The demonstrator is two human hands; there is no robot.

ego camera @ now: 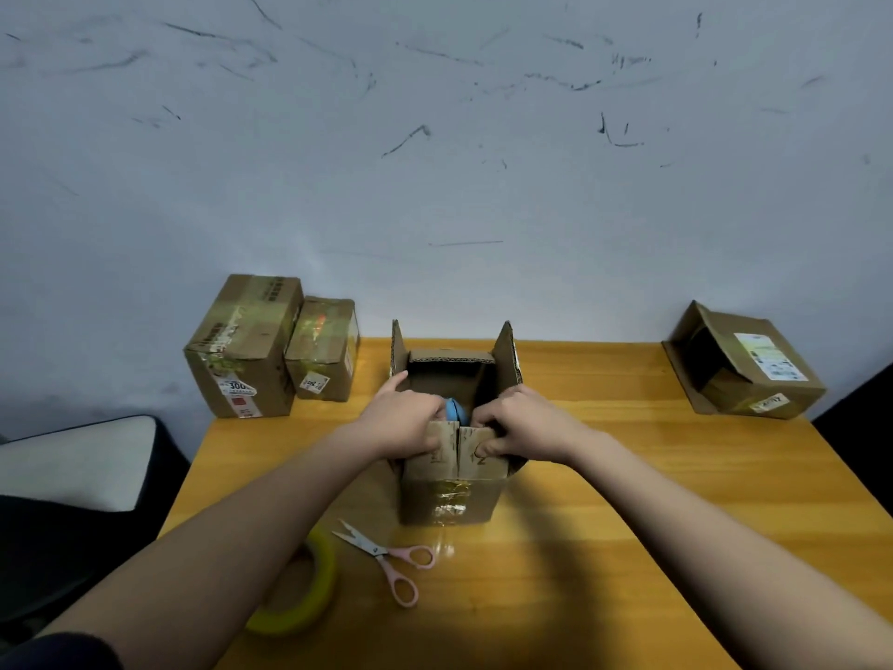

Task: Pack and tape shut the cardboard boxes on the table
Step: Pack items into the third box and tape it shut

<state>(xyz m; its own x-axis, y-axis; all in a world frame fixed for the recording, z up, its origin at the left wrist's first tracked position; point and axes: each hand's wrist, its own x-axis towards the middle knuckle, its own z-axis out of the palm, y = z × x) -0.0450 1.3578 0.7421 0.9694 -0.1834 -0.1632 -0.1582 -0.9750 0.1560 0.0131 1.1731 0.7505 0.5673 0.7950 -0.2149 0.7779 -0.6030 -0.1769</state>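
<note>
An open cardboard box (452, 495) stands in the middle of the wooden table (628, 524), its side flaps upright. A blue object (454, 409) shows inside it. My left hand (403, 420) grips the near flap's left half, with the thumb on the outside and one finger pointing into the box. My right hand (524, 425) grips the near flap's right half, thumb pressed on its outer face. A roll of yellow tape (309, 597) lies near my left forearm. Pink-handled scissors (386, 560) lie open in front of the box.
Two taped boxes (241, 345) (324, 350) stand at the table's back left, against the wall. Another box (744, 365) lies on its side at the back right with a flap open. A cushioned seat (77, 461) sits left of the table.
</note>
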